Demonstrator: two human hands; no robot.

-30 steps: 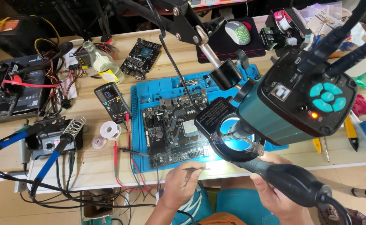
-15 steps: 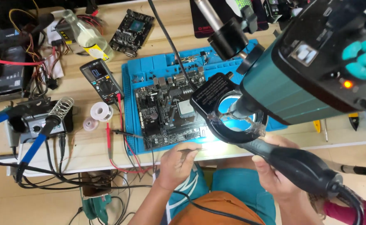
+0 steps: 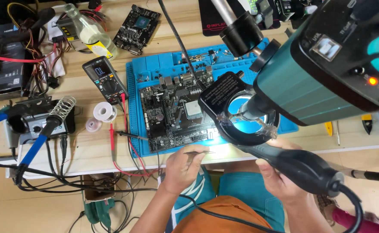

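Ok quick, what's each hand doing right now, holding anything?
Left hand: closed on thin tweezers, tips by the motherboard edge.
Right hand: closed around the black hot-air tool handle.

A black circuit board (image 3: 174, 114) with a silver square chip lay on a bright blue mat (image 3: 134, 90), over a pale wood table (image 3: 81, 146). At three o'clock loomed a teal microscope body (image 3: 310, 82) with turquoise buttons and an orange lamp. At nine o'clock sat a black multimeter (image 3: 105, 80) with red leads, and a white solder spool (image 3: 103, 111).
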